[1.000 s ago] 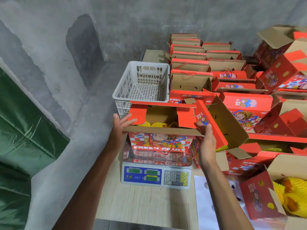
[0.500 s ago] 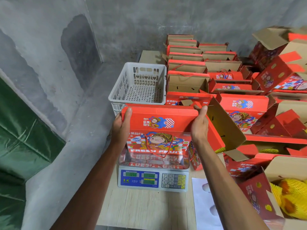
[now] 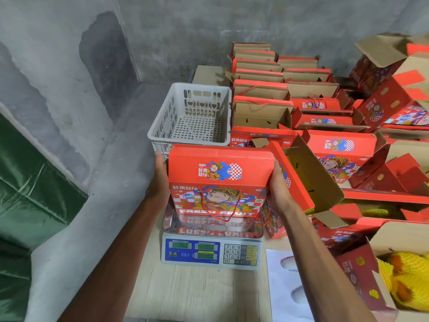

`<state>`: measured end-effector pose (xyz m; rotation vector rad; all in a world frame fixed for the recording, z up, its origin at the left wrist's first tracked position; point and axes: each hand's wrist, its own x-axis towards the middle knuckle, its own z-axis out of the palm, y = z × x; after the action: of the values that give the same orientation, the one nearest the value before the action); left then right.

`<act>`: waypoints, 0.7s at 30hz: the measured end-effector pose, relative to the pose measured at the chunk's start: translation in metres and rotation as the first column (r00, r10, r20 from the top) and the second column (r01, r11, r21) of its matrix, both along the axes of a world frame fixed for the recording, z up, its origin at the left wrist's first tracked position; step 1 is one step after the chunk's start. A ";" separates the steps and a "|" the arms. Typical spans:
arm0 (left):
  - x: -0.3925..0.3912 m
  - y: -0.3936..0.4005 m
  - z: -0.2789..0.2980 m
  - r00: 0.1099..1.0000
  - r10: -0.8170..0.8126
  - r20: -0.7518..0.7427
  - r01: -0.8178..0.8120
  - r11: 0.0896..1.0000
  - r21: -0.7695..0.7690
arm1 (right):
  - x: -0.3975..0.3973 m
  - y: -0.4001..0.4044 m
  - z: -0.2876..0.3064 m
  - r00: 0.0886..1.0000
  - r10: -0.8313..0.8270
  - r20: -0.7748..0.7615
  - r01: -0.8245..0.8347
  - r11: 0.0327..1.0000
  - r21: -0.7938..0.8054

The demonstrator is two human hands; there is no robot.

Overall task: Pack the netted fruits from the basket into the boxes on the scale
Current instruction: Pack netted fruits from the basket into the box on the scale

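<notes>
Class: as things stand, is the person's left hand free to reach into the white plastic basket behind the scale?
Probably not yet: the left hand grips the closed red cardboard box on the scale; the white plastic basket lies just beyond.

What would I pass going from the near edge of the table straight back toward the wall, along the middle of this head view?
Bare wooden table → scale → closed red box standing on the scale, held at its sides by the left hand and right hand → white basket, with no fruit visible in it → grey wall.

Single head-worn wide view, looking forward and down, close over scale (image 3: 212, 247) and box (image 3: 220, 180), edges perhaps distorted
</notes>
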<state>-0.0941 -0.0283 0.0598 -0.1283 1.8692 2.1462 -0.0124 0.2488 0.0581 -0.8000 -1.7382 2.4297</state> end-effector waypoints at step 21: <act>0.002 0.013 0.059 0.999 -0.009 -0.046 0.012 0.998 0.058 | 0.003 0.015 0.051 0.988 -0.038 -0.150 0.017 0.990 -0.141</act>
<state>-0.0921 -0.0157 0.1187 -0.0572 1.8254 2.2124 -0.0097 0.2636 0.1093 -0.6258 -1.5091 2.5421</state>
